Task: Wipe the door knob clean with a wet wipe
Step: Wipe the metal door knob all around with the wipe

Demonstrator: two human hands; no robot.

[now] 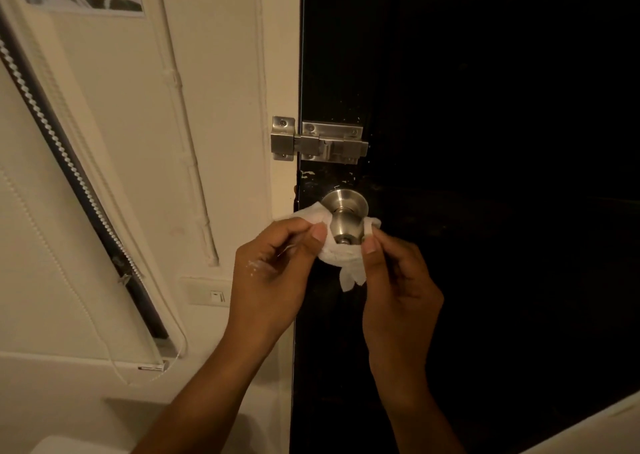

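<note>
A round brushed-metal door knob point(346, 219) sticks out from the left edge of a black door point(485, 176). A white wet wipe point(341, 257) is looped under and around the knob's neck, and its ends come up on both sides. My left hand point(273, 273) pinches the left end of the wipe between thumb and fingers. My right hand point(398, 287) pinches the right end just beside the knob. A loose tail of the wipe hangs down between my hands.
A steel slide bolt point(318, 140) bridges the door and the cream frame above the knob. On the wall to the left are a light switch point(216, 296), a painted cable duct point(194, 162) and a window blind point(52, 211) with a bead chain.
</note>
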